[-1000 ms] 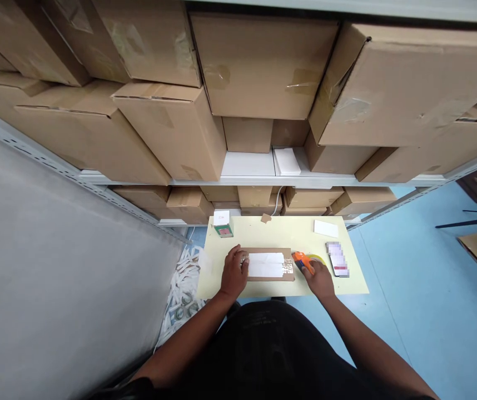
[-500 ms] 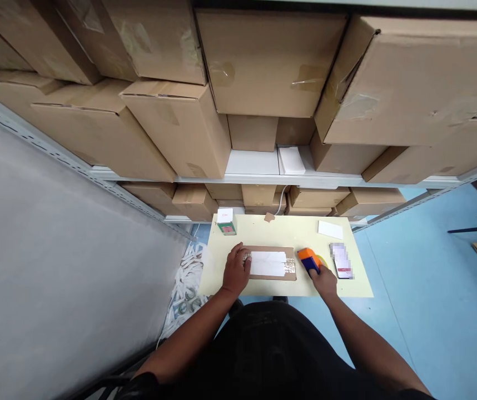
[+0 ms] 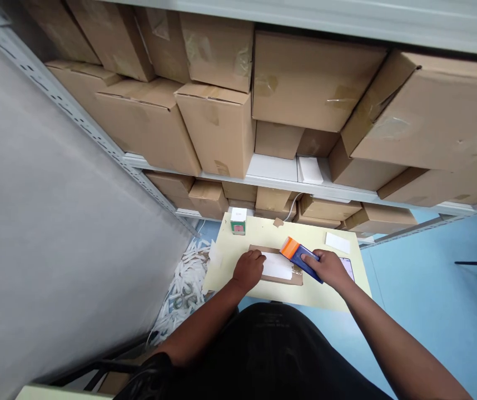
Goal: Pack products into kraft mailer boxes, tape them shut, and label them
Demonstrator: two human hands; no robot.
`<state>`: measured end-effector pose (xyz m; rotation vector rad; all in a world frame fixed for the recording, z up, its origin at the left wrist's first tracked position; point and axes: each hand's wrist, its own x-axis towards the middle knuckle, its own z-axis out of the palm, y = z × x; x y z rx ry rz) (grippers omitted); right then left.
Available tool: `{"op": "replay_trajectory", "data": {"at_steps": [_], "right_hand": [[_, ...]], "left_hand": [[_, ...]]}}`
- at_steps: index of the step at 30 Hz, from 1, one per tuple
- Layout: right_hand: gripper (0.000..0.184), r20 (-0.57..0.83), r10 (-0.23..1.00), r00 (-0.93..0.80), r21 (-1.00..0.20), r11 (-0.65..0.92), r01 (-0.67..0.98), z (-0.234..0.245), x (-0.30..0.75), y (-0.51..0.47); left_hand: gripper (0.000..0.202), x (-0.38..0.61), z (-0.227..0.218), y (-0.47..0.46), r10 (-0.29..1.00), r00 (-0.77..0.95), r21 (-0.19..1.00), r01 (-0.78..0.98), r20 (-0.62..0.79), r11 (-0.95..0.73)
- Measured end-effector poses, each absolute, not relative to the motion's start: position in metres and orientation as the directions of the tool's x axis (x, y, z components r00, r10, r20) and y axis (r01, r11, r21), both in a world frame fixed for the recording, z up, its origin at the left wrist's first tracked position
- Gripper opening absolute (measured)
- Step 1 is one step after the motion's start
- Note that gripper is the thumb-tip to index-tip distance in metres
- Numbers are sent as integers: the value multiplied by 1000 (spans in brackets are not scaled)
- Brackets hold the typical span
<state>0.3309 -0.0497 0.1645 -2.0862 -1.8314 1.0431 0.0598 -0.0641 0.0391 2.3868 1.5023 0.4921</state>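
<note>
On the pale yellow table lies a flat piece of cardboard (image 3: 297,281) with white paper (image 3: 278,265) over its middle and clear shiny tape at its right end. My left hand (image 3: 249,269) presses on the left part of the cardboard, its fingers bent together at the paper's left edge. Over the right end, my right hand (image 3: 326,266) is wrapped round the dark blue handle of a tape dispenser (image 3: 294,253). The dispenser's orange head points up and left, above the paper. Whether it touches the cardboard I cannot tell.
A small white and green box (image 3: 238,221) stands at the table's (image 3: 222,261) back left. A white card (image 3: 337,243) and a phone (image 3: 348,266), partly covered by my right hand, lie at the right. Shelves of cardboard boxes (image 3: 213,125) rise behind. Paper strips (image 3: 188,272) litter the floor at left.
My right hand has brought the tape dispenser left and up, from beside the cardboard to over its right end. My left hand stays on the cardboard's left part. The camera view has tilted.
</note>
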Motion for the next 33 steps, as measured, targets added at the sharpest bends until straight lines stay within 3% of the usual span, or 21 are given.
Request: {"op": "replay_trajectory", "data": {"at_steps": [3,6,9,11,13,19,25,33], "right_hand": [[55,-403,914,-49,-528,-189,828,184,322,-43],[53,-447,885,-129,-585,-180,791,186,310,-37],[47,-488,850,-197,-601,-164,782,172,295,-31],[44,-499,839,-218,-577,-134,805,160,286,-29],[44,-500,835,-229,-544,-98,833,151,280,-29],[49,-507,835,-216,-459,-49,887,153,269,-31],[53,-503,842,-197,-416,-35,909,155,263,-32],[59,-523,830,-193,-345,2,939,155,258,-29]], "left_hand": [[31,60,45,-66,921,338,533,752,192,-387],[29,55,50,-67,937,282,697,629,208,-344],[40,46,52,-63,977,188,914,370,102,-166],[54,40,53,-59,990,136,987,162,-28,5],[59,38,55,-56,983,127,991,37,-136,132],[47,51,66,-58,929,75,927,-74,-362,368],[49,59,65,-65,943,53,934,-131,-328,332],[47,47,52,-60,905,-68,906,-84,-420,415]]}}
